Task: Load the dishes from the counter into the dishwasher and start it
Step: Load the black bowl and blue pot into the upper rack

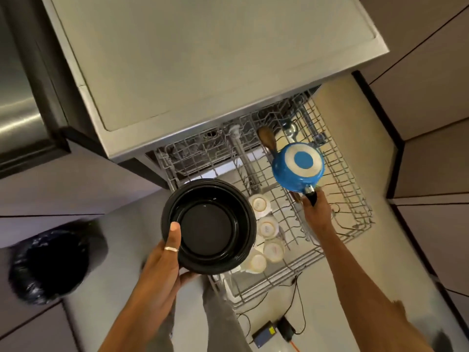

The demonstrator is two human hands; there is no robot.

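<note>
Loading looks well under way but unfinished: two pieces are in the hands, not yet set down. The blue pan hangs bottom-up over the right half of the rack, with the right hand wrapped round its black handle. The black bowl is held open side up over the rack's left edge. The left hand pinches its rim, thumb inside and fingers beneath.

In the rack, four white cups sit upside down along the left side. A wooden handle and a shiny utensil lie at the back, and much of the right side is bare wire.

What remains is placing both pieces, sliding the rack in, closing the door and starting the machine. The counter overhangs the rack's back, and a bin with a black bag stands well left of the rack.
</note>
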